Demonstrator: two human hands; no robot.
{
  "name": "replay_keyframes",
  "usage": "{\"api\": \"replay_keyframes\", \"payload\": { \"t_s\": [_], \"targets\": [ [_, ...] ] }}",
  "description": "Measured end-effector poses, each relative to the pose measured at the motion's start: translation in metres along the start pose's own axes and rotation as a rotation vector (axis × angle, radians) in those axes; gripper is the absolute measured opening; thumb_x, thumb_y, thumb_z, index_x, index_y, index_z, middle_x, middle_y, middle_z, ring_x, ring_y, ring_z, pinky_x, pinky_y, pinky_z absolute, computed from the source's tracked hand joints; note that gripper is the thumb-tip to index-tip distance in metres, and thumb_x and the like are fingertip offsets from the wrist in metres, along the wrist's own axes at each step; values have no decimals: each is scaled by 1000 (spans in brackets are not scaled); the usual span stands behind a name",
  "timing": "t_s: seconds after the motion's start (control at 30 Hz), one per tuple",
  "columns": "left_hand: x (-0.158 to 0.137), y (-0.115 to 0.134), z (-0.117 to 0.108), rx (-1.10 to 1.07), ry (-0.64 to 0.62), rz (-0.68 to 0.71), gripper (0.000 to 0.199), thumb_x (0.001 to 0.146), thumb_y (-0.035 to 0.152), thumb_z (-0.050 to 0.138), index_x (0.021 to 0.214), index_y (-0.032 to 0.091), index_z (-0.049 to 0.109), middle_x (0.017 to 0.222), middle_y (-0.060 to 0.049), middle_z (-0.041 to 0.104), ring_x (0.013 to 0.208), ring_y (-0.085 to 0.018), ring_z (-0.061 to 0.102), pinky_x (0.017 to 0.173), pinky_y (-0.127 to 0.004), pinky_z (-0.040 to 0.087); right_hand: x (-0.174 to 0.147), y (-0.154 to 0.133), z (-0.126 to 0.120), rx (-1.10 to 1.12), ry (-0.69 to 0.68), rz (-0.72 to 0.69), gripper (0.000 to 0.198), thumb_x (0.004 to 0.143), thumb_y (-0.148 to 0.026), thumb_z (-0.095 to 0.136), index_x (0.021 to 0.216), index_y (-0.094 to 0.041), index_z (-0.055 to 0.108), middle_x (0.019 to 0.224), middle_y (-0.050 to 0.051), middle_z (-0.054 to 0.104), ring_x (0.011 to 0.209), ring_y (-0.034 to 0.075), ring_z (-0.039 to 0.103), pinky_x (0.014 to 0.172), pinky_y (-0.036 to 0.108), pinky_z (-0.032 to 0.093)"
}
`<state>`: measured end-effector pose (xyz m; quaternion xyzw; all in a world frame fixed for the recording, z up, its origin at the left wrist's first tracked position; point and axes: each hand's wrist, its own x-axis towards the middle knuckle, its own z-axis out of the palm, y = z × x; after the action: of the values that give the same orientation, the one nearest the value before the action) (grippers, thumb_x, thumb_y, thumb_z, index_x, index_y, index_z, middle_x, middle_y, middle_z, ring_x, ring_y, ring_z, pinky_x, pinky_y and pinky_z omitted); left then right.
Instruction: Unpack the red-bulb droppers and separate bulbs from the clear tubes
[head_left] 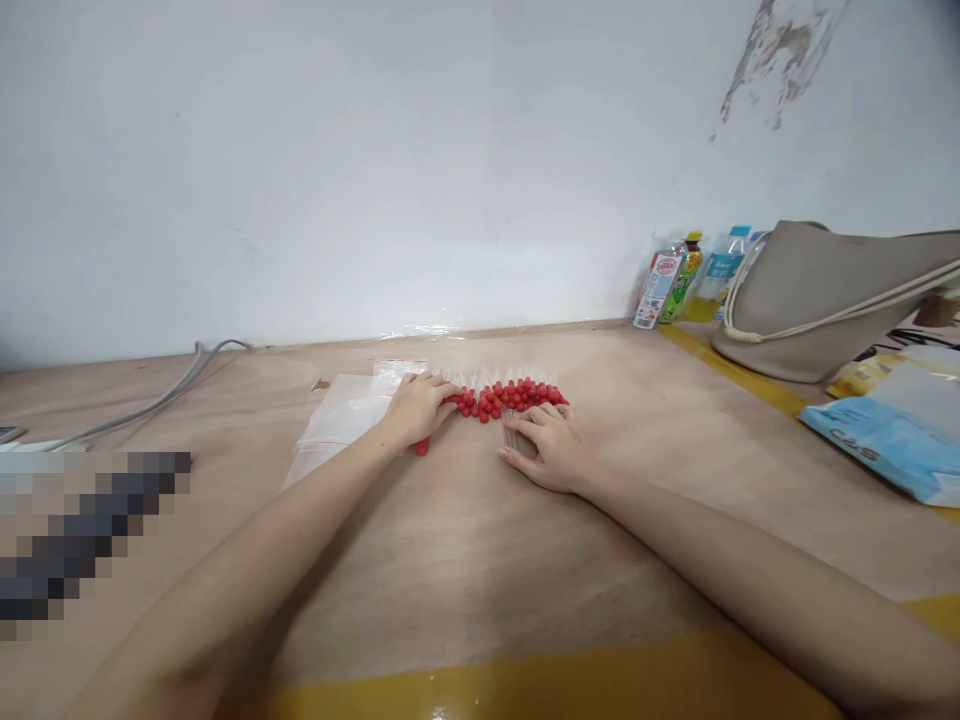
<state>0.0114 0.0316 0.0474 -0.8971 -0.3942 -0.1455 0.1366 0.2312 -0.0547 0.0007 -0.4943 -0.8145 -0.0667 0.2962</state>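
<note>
A row of small red caps (517, 393) on thin clear plastic pieces, perhaps tubes or droppers, lies across the table between my two hands; their exact kind is too small to tell. My left hand (420, 408) closes on the row's left end, thumb and forefinger at the red caps. Under its palm another red cap (422, 447) pokes out, mostly covered. At the right, my right hand (551, 445) rests with thumb and fingers apart, its fingertips touching several clear stems (511, 430) that point toward me. Part of the row's right end is hidden behind its knuckles.
Clear zip bags (330, 420) lie left of my left hand. Grey cables (165, 395) run along the far left. Bottles and a carton (660, 285) stand at the wall on the right, beside a grey bag (817, 300) and a blue packet (877, 445). Yellow tape (525, 690) crosses the near edge.
</note>
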Motion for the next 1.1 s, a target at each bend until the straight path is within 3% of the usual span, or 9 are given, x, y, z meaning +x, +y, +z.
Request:
{"api": "replay_keyframes", "payload": {
  "t_s": [0.1, 0.2, 0.3, 0.37, 0.57, 0.67, 0.8, 0.97, 1.1],
  "targets": [
    [-3, -3, 2, -39, 68, -9, 19, 85, 26, 46, 93, 21, 62, 92, -5, 65, 89, -22, 56, 80, -38, 38, 0, 0, -1, 8, -3, 2, 40, 78, -52, 50, 103, -23, 61, 90, 7, 58, 86, 20, 47, 82, 38, 27],
    [-14, 0, -1, -137, 223, -27, 19, 85, 24, 45, 94, 19, 61, 88, -5, 64, 86, -20, 57, 80, -35, 41, 0, -1, -1, 29, 41, 19, 38, 78, -50, 51, 102, -22, 61, 90, 7, 57, 87, 20, 48, 83, 38, 28],
    [-33, 12, -5, -320, 387, -67, 19, 83, 22, 47, 97, 18, 58, 89, -5, 62, 82, -16, 57, 76, -30, 45, 1, 0, 0, 58, 103, 67, 33, 80, -44, 50, 100, -20, 60, 91, 7, 58, 87, 20, 50, 83, 38, 30],
    [-48, 25, -6, -453, 421, -94, 18, 81, 20, 49, 96, 18, 58, 87, -4, 62, 76, -14, 58, 71, -26, 47, 2, 2, 1, 76, 133, 98, 30, 80, -41, 51, 99, -19, 60, 92, 7, 59, 88, 21, 51, 83, 38, 31],
    [-73, 47, 6, -776, 360, -223, 16, 78, 19, 51, 93, 18, 58, 87, -5, 60, 75, -14, 60, 65, -26, 49, 3, 5, 2, 156, 189, 131, 25, 83, -33, 46, 102, -19, 56, 96, 8, 60, 93, 22, 53, 84, 38, 36],
    [-74, 45, 9, -856, 424, -194, 16, 76, 16, 53, 91, 18, 58, 91, -6, 59, 83, -15, 59, 72, -28, 51, 2, 5, 2, 134, 224, 71, 35, 82, -37, 48, 112, -19, 52, 108, 10, 56, 102, 23, 49, 87, 39, 35],
    [-75, 41, 8, -929, 309, -92, 18, 75, 13, 52, 92, 17, 59, 93, -7, 59, 86, -16, 59, 74, -29, 51, 2, 3, 1, 60, 254, -52, 53, 81, -42, 49, 128, -19, 41, 126, 12, 46, 114, 23, 42, 94, 39, 30],
    [-75, 41, 5, -935, 227, 32, 17, 76, 12, 49, 89, 17, 59, 96, -8, 60, 90, -17, 58, 77, -32, 51, 1, 1, 1, 57, 171, -234, 32, 84, -40, 49, 110, -25, 57, 97, 4, 64, 100, 19, 50, 96, 41, 22],
    [-74, 44, 0, -831, 197, 26, 21, 78, 15, 49, 96, 18, 57, 98, -8, 60, 92, -17, 57, 79, -33, 48, 0, 0, 1, 75, 130, -284, 22, 86, -36, 47, 92, -24, 65, 71, 1, 62, 77, 15, 51, 91, 39, 25]
  ]
}}
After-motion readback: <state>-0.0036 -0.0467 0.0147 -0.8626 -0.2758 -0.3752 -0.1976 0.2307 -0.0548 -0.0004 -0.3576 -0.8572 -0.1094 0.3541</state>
